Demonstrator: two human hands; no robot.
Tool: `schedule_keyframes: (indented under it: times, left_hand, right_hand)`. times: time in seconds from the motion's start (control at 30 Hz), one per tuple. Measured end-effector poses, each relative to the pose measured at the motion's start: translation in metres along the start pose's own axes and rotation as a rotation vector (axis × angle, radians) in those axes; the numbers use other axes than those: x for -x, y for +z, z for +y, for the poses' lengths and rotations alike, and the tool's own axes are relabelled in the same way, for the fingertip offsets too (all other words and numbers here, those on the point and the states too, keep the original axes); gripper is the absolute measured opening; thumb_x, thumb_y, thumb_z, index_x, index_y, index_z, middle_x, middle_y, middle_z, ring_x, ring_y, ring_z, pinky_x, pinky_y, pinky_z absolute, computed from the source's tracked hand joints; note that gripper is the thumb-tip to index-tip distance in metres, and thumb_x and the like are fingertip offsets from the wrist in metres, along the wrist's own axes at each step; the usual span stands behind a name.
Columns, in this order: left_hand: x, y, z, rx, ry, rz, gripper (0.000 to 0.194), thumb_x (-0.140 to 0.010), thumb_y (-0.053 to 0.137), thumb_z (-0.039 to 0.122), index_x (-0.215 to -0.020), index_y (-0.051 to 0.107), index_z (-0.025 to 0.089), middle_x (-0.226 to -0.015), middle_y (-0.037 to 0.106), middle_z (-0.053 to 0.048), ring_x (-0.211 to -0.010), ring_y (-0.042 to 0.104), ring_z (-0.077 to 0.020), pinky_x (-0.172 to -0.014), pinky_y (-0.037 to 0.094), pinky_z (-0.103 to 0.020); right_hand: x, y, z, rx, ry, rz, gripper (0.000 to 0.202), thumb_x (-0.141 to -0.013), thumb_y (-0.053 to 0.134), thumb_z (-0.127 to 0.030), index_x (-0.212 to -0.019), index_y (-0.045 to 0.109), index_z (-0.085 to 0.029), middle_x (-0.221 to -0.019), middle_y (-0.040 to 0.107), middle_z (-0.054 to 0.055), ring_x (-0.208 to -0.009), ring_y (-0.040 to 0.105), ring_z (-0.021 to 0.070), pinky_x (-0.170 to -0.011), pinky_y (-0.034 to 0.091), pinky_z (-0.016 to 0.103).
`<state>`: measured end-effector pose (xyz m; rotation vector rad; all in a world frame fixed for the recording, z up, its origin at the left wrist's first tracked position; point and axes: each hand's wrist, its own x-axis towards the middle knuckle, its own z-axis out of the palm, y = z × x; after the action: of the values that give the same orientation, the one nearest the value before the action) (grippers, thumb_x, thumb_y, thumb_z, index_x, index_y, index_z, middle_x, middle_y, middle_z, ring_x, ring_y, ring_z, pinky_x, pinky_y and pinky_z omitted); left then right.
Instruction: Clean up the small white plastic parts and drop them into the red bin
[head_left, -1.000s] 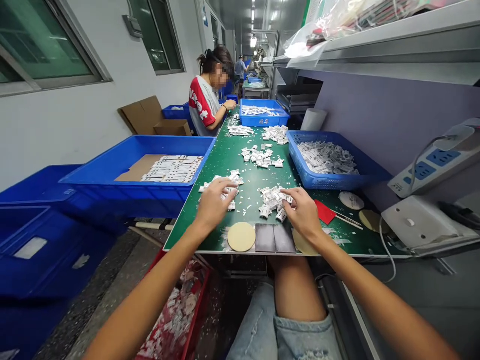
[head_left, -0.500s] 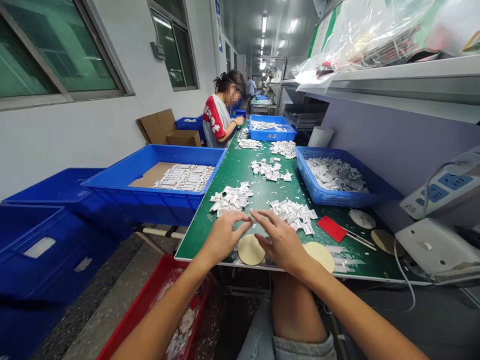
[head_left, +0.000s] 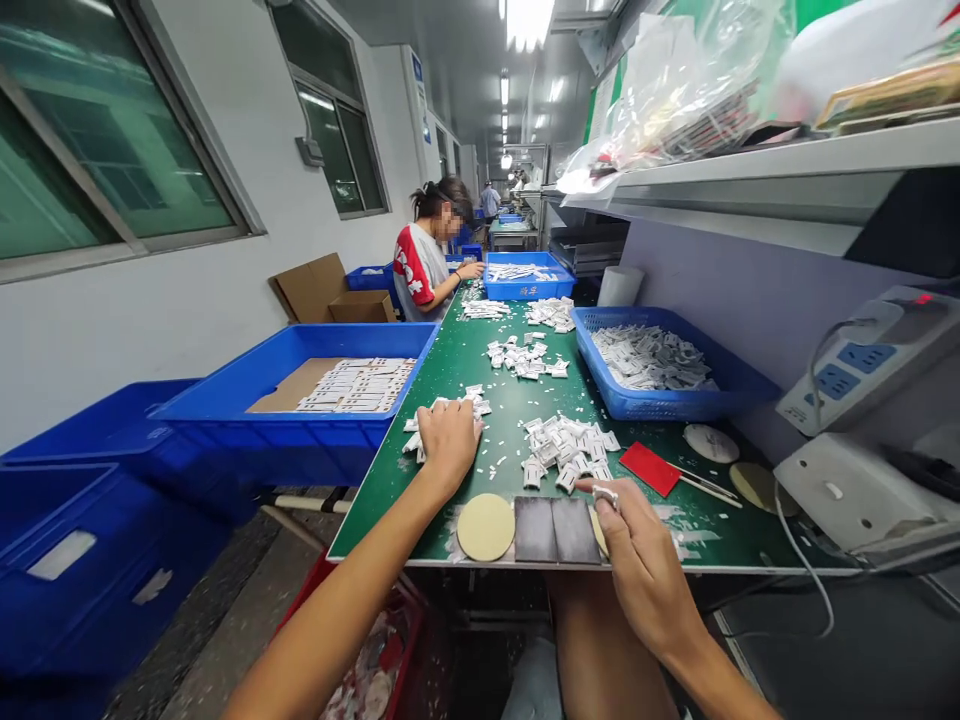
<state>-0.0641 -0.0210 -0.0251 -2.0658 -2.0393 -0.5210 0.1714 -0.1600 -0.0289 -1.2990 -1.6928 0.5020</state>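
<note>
My left hand (head_left: 450,440) lies over a pile of small white plastic pieces (head_left: 475,398) at the table's left side. Its fingers are spread and bent down, with the tips out of sight; I see nothing gripped. Between thumb and fingers, my right hand (head_left: 641,560) pinches one white plastic piece (head_left: 604,495) above the front edge. Just beyond it is a larger pile of the same white pieces (head_left: 562,448). A pale yellow disc (head_left: 486,528) and two grey rectangular pads (head_left: 556,530) lie between my hands. Another yellow disc is partly hidden behind my right hand.
On the right stand a blue basket of white pieces (head_left: 652,360), a red piece (head_left: 649,468) with thin sticks, and a power strip (head_left: 862,365). A large blue bin (head_left: 292,440) is at the left. Farther along the green table (head_left: 510,400) sits a co-worker (head_left: 424,265).
My hands have moved apart: the left forward-left onto the pile, the right toward the right and front edge, now with a white piece. The grey pads have come into view.
</note>
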Motion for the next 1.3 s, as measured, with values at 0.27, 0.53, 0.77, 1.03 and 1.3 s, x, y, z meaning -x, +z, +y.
schedule_keyframes:
  times: [0.27, 0.53, 0.77, 1.03, 1.3]
  left_hand:
    - [-0.001, -0.004, -0.009, -0.073, -0.010, 0.031, 0.026, -0.095, 0.048, 0.034, -0.105, 0.068, 0.021, -0.088, 0.071, -0.010, -0.083, 0.060, -0.0228, -0.078, 0.034, -0.036]
    - [0.013, -0.024, -0.017, 0.060, -0.041, 0.178, 0.032, -0.100, 0.036, 0.031, -0.117, 0.061, 0.020, -0.100, 0.070, -0.010, -0.086, 0.062, -0.0209, -0.074, 0.039, -0.031]
    - [0.092, -0.029, 0.001, 0.308, 0.204, 0.054, 0.026, -0.100, 0.038, 0.024, -0.118, 0.056, 0.020, -0.112, 0.065, -0.007, -0.098, 0.060, -0.0190, -0.084, 0.044, -0.031]
    - [0.123, -0.022, 0.001, 0.153, 0.470, -0.069, 0.025, -0.093, 0.053, 0.021, -0.118, 0.057, 0.024, -0.108, 0.069, -0.003, -0.097, 0.056, -0.0243, -0.078, 0.042, -0.038]
    - [0.133, -0.027, -0.001, 0.194, 0.544, 0.073, 0.016, -0.092, 0.053, 0.013, -0.106, 0.060, 0.019, -0.103, 0.069, -0.006, -0.090, 0.058, -0.0210, -0.077, 0.044, -0.035]
  right_hand:
    - [0.008, -0.029, 0.047, 0.192, 0.091, 0.088, 0.022, -0.092, 0.055, -0.040, -0.102, 0.068, -0.025, -0.089, 0.065, 0.000, -0.065, 0.054, 0.0137, -0.064, 0.043, 0.027]
    - [0.008, -0.043, 0.051, 0.328, 0.002, 0.049, 0.018, -0.092, 0.055, -0.032, -0.102, 0.068, -0.024, -0.099, 0.066, 0.003, -0.081, 0.058, 0.0170, -0.073, 0.044, 0.029]
    - [0.008, -0.049, 0.062, 0.443, -0.073, -0.148, 0.015, -0.093, 0.054, -0.031, -0.094, 0.065, -0.022, -0.098, 0.067, 0.005, -0.093, 0.058, 0.0208, -0.082, 0.043, 0.032]
    - [0.005, -0.043, 0.068, 0.624, -0.201, -0.203, 0.019, -0.096, 0.046, -0.031, -0.090, 0.060, -0.022, -0.091, 0.065, 0.006, -0.086, 0.056, 0.0203, -0.070, 0.039, 0.032]
    - [0.011, -0.035, 0.080, 0.682, -0.224, -0.198, 0.018, -0.096, 0.043, -0.029, -0.087, 0.058, -0.024, -0.083, 0.061, 0.003, -0.076, 0.055, 0.0194, -0.066, 0.036, 0.032]
